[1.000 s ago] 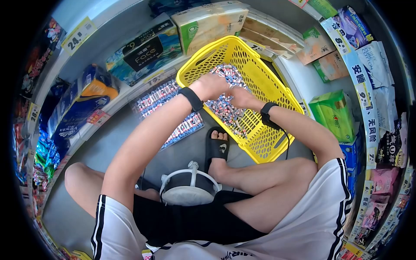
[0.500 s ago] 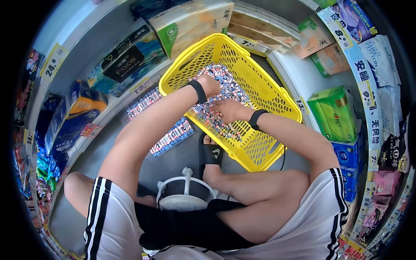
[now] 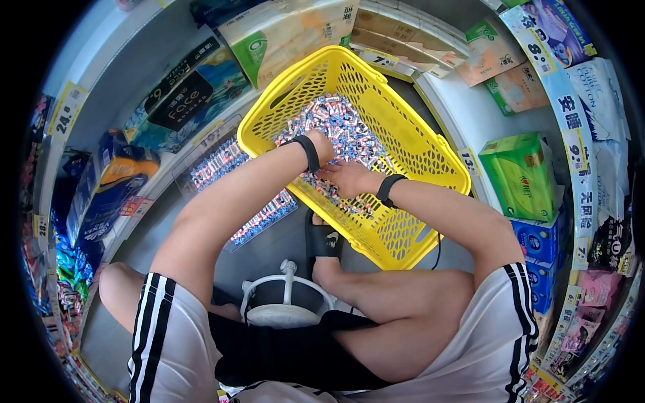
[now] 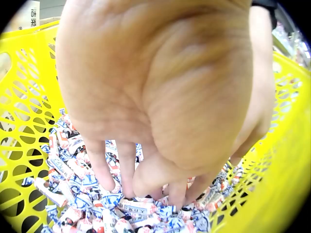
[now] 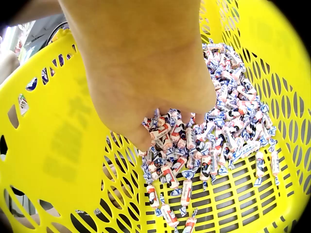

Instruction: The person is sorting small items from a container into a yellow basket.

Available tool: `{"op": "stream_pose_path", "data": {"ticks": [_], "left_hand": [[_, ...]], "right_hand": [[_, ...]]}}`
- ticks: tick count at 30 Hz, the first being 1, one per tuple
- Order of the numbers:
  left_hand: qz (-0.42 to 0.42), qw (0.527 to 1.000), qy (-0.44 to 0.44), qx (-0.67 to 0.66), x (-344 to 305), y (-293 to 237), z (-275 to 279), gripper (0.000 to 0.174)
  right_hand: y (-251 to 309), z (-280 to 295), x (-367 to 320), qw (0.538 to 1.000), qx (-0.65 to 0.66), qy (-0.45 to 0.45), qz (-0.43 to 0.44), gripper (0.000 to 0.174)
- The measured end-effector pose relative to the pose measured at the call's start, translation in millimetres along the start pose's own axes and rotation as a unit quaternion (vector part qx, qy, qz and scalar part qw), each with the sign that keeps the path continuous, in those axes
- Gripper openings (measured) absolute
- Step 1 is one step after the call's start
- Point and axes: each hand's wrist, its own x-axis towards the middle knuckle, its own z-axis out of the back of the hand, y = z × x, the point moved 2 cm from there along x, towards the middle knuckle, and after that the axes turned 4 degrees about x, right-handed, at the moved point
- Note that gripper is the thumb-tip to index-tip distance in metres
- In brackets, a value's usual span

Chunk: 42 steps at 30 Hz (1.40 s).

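Both hands are inside a yellow plastic basket [image 3: 430, 127], over a heap of twist-wrapped candies [image 3: 342, 124] in white, blue and red wrappers. My left hand [image 3: 322, 144] reaches down near the basket's near-left side; the left wrist view shows its palm and its lowered fingers [image 4: 127, 167] among the candies. Just beside it, my right hand [image 3: 353, 178] lies palm down with extended fingers on the heap. From the right wrist, the heel of that hand hides most of its fingers, and loose candies [image 5: 187, 191] lie on the slatted basket floor.
A clear tray of candies [image 3: 265, 218] lies on the floor left of the basket. Shelves with tissue packs [image 3: 185, 91] and a green tissue pack [image 3: 521, 171] curve around. A white round stool-like object [image 3: 285, 312] stands between the legs, near a sandaled foot [image 3: 326, 242].
The hands, close together one second ago, separated, then came near each other again lower in the heap. The left hand moved down toward the near side. The basket appears slightly further left in view.
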Motion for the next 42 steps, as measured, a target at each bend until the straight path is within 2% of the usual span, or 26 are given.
{"op": "stream_pose_path", "data": {"ticks": [5,11,13,14,15,17,18,19,21,22,23,25,27,29,30,35,37,38,39,41,42], "left_hand": [[0.011,1.000,-0.002,0.004,11,-5,-20,0.020],[0.033,0.999,-0.006,-0.033,16,-3,-19,0.023],[-0.017,1.000,-0.002,-0.010,17,-3,-19,0.023],[-0.017,1.000,-0.003,-0.012,18,-2,-19,0.023],[-0.019,1.000,-0.010,-0.011,14,-1,-16,0.023],[-0.019,1.000,-0.022,-0.010,5,6,-10,0.025],[-0.017,0.999,-0.020,-0.039,0,9,-7,0.024],[-0.011,0.999,-0.019,-0.041,-5,12,-4,0.024],[-0.017,0.994,-0.004,-0.107,-18,16,3,0.022],[-0.028,0.987,-0.014,-0.155,-27,18,8,0.020],[-0.023,0.987,-0.015,-0.158,-35,19,13,0.020],[0.014,0.983,-0.002,-0.182,-51,19,19,0.020],[0.007,0.981,-0.029,-0.193,-65,20,17,0.021],[0.006,0.975,-0.083,-0.206,-89,21,24,0.021],[0.023,0.972,-0.085,-0.219,-95,22,23,0.021],[0.054,0.948,-0.114,-0.293,-122,21,8,0.030],[0.054,0.917,-0.219,-0.327,-127,19,-3,0.021],[0.054,0.893,-0.289,-0.341,-131,17,-9,0.022],[0.059,0.890,-0.294,-0.343,-139,15,-10,0.022],[0.104,0.830,-0.416,-0.357,-163,8,-5,0.023],[0.125,0.821,-0.438,-0.345,-169,7,-5,0.021]], "right_hand": [[1,-2,2,1.000,-0.017,0.008,-0.007,0.077],[6,0,13,0.999,0.004,0.032,-0.038,0.079],[12,10,9,0.992,0.065,0.060,-0.094,0.078],[9,3,12,0.991,0.090,0.000,-0.095,0.074],[9,4,9,0.992,0.087,0.001,-0.095,0.074],[10,11,6,0.986,0.126,-0.054,-0.095,0.067],[8,12,2,0.978,0.156,-0.115,-0.081,0.052],[8,11,-1,0.979,0.152,-0.113,-0.076,0.052],[12,19,-6,0.943,0.221,-0.247,-0.003,0.039],[13,22,-8,0.930,0.272,-0.247,-0.031,0.032],[17,25,-10,0.931,0.269,-0.244,-0.027,0.032],[22,32,-14,0.906,0.304,-0.293,-0.015,0.032],[24,33,-13,0.903,0.299,-0.307,-0.017,0.026],[20,32,-8,0.854,0.392,-0.341,-0.020,0.014],[22,35,-10,0.851,0.392,-0.348,-0.025,0.010],[30,47,-18,0.842,0.369,-0.393,0.006,0.023],[38,57,-23,0.834,0.376,-0.401,0.038,0.022],[42,61,-24,0.833,0.388,-0.391,0.040,0.025],[50,69,-25,0.837,0.382,-0.388,0.043,0.025],[71,85,-30,0.835,0.348,-0.420,0.071,0.026],[78,90,-30,0.835,0.345,-0.422,0.075,0.025]]}}
